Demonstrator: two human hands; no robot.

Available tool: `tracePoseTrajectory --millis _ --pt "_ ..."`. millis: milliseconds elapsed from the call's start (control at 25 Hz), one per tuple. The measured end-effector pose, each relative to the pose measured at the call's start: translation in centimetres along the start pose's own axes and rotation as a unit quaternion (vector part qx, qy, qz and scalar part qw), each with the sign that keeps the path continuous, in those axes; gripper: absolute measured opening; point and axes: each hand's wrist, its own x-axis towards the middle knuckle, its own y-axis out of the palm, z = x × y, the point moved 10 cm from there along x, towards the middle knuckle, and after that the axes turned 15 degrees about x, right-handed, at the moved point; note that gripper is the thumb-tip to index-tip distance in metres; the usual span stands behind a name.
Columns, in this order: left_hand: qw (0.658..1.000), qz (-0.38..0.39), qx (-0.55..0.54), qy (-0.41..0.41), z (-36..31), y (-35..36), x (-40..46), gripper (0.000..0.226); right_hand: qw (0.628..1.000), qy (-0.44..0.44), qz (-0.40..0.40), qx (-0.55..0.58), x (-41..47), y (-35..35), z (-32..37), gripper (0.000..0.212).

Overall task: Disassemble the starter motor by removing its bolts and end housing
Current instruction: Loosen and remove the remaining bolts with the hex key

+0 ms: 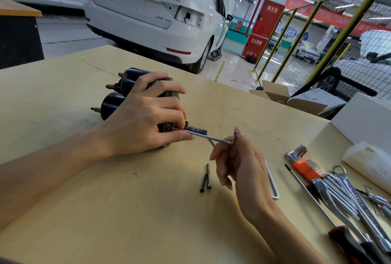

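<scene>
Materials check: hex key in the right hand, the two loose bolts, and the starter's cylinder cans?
Hex key: looks like bright plated steel, judging by its mirror-like silver shine. Two loose bolts: dark, matte, probably black-oxide steel. Cylinder cans: glossy black, likely painted or coated metal; base metal not visible. The copper-coloured studs on the upper can suggest copper or copper plating.

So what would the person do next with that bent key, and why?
Probably turn the hex key with the right hand: its tip sits in the starter motor end, which the left hand steadies. Two long bolts already lie on the table.
</scene>
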Motion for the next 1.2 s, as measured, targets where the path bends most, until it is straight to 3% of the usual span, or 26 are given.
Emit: tracePoseTrajectory --millis 160,560,1040,1200 --pt "1.0 0.003 0.001 -0.001 0.0 0.0 0.0 0.027 1.0 0.006 0.006 0.002 0.1 -0.1 -0.3 0.064" --pt "1.0 0.008 -0.001 0.004 0.0 0.2 -0.1 0.021 0.998 -0.028 0.057 0.004 -0.1 0.6 0.3 0.031" --pt "1.0 0.01 -0.01 0.005 0.1 0.3 -0.1 0.026 0.998 -0.034 0.004 -0.052 -0.1 -0.2 0.5 0.045" --pt "1.0 0.012 -0.011 0.004 0.1 0.3 -0.1 0.025 0.998 -0.022 -0.012 -0.066 0.0 -0.3 0.1 0.034"
